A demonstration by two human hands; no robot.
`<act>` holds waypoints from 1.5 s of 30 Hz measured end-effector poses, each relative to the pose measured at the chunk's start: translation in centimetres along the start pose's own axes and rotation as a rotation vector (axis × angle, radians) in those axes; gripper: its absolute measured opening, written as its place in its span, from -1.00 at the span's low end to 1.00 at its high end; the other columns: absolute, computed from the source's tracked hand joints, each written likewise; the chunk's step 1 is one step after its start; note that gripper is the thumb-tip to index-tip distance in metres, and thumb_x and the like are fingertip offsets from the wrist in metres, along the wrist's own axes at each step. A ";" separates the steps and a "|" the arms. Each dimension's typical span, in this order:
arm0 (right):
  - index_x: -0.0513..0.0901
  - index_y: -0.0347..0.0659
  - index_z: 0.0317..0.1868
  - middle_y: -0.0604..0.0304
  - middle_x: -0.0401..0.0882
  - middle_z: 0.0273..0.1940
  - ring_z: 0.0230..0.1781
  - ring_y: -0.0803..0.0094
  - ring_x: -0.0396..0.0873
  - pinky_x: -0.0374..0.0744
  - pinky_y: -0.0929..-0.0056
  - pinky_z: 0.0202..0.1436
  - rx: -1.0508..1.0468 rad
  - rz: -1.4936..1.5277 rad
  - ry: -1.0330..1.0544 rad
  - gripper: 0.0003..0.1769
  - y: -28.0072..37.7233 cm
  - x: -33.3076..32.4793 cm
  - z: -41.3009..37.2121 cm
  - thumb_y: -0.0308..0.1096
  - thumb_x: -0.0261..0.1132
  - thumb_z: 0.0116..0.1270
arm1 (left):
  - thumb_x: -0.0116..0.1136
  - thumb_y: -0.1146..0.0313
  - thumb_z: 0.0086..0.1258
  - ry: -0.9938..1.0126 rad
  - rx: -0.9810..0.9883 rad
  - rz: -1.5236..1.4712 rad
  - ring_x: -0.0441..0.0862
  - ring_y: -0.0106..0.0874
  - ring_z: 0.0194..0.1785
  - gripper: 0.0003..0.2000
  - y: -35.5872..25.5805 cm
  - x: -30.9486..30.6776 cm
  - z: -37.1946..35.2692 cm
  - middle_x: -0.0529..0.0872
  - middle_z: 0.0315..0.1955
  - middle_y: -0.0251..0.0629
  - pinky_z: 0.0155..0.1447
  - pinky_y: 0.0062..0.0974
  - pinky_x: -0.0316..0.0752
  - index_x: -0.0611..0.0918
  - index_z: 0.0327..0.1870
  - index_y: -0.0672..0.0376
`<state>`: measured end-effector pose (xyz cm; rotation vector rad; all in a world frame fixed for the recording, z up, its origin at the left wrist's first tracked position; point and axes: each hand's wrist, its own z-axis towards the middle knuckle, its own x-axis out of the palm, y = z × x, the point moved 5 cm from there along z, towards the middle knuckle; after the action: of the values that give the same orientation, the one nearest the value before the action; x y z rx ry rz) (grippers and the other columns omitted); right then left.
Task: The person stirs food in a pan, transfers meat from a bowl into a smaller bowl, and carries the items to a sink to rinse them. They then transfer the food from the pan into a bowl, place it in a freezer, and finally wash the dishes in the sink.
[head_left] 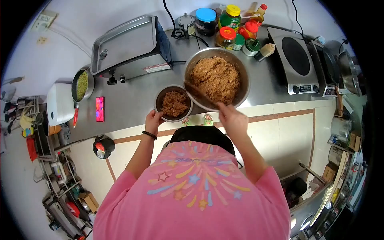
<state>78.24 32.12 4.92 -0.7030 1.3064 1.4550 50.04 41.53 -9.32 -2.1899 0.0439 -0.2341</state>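
My left hand [153,121] grips the near left rim of a small metal bowl [157,100], which holds a brown, crumbly mixture [175,104]. Closed around a long brown handle or stick, perhaps a wooden spatula [203,95], is my right hand [233,120]. The spatula lies slanted across the near left part of a large steel bowl [246,82]; its far end is near the rim by the small bowl. A larger heap of lighter brown mixture [216,76] fills much of the big bowl. Both bowls sit side by side at the counter's front edge.
Several jars and bottles [227,36] stand behind the large bowl. An induction cooker [296,60] is to the right, and a steel appliance with a tray top [128,44] to the left. Further left are a pan of green food [82,86] and a phone [100,109] on the steel counter [128,116].
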 end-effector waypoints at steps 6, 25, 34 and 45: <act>0.54 0.03 -0.18 0.27 0.46 -0.55 -0.62 0.34 0.50 0.46 0.37 -0.59 0.021 -0.235 0.238 -0.76 -3.2 4.8 -1.6 -0.31 0.15 0.07 | -0.03 0.47 0.20 0.025 -0.048 0.075 0.56 -0.49 -0.36 -0.84 0.3 -0.5 -0.3 0.57 -0.35 -0.26 -0.21 -0.56 0.53 0.44 -0.21 0.30; 0.52 -0.12 -0.36 0.20 0.49 -0.44 -0.47 0.33 0.57 0.50 0.46 -0.52 -0.070 -0.378 0.406 -0.87 -4.1 4.6 1.7 -0.43 0.09 0.04 | -0.01 0.44 0.20 0.003 -0.008 0.053 0.57 -0.46 -0.32 -0.85 0.4 -0.3 -0.6 0.56 -0.35 -0.25 -0.20 -0.51 0.55 0.46 -0.25 0.29; 0.51 -0.13 -0.29 0.17 0.52 -0.37 -0.46 0.34 0.58 0.52 0.45 -0.52 0.119 -0.472 0.306 -0.83 -9.6 6.5 5.1 -0.44 0.07 0.07 | -0.05 0.47 0.19 0.051 -0.050 0.015 0.55 -0.49 -0.34 -0.87 0.8 0.5 -1.1 0.56 -0.38 -0.27 -0.22 -0.58 0.52 0.44 -0.26 0.28; 0.47 -0.06 -0.12 0.17 0.48 -0.33 -0.48 0.34 0.57 0.51 0.44 -0.57 0.039 -0.443 0.500 -0.69 -7.2 4.8 1.8 -0.46 0.06 0.07 | -0.06 0.47 0.19 0.028 -0.019 -0.042 0.56 -0.48 -0.30 -0.83 1.5 0.6 -1.3 0.56 -0.31 -0.26 -0.20 -0.57 0.52 0.44 -0.22 0.29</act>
<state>83.79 34.48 -1.53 -1.2958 1.4237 0.9206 50.47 39.59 -9.69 -2.2085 0.0157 -0.2886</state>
